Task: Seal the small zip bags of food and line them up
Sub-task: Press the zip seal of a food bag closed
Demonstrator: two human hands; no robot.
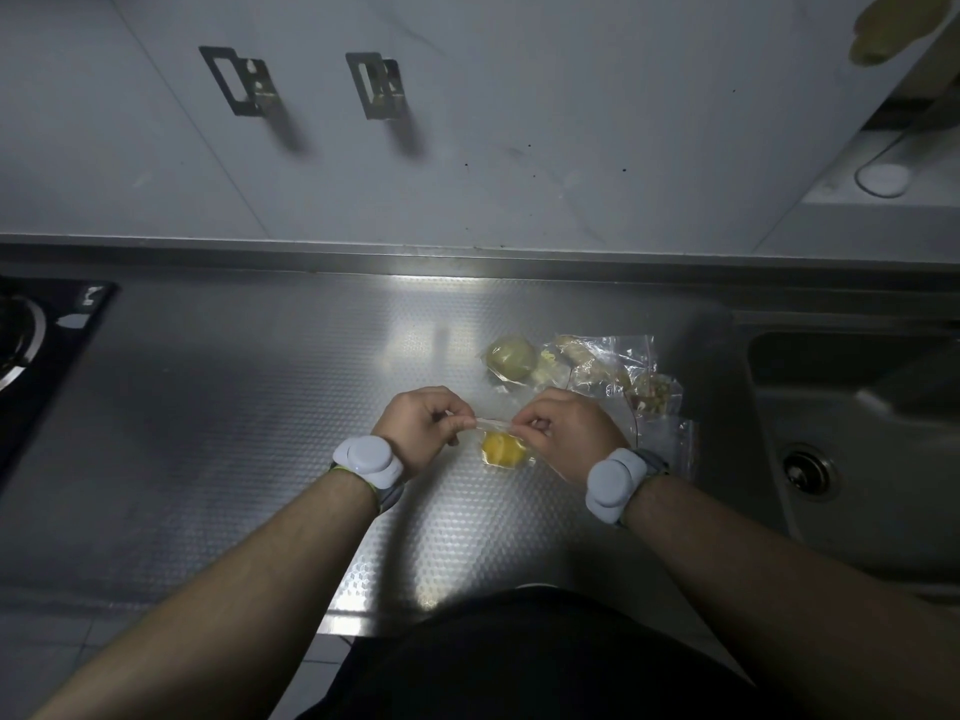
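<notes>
A small clear zip bag with a yellow piece of food (pixel 503 450) hangs between my hands just above the steel counter (pixel 260 407). My left hand (pixel 423 427) pinches the left end of its zip strip, and my right hand (pixel 569 433) pinches the right end. Behind my hands lies a bag with a round green-yellow food (pixel 511 360). To its right sits a loose heap of clear bags with pale and brownish food (pixel 608 371). One more clear bag (pixel 675 439) lies partly hidden behind my right wrist.
A sink (pixel 852 433) with a drain opens at the right of the counter. A black gas hob (pixel 31 335) sits at the left edge. The wall behind carries two metal brackets (pixel 241 80). The counter's front edge is close to my body.
</notes>
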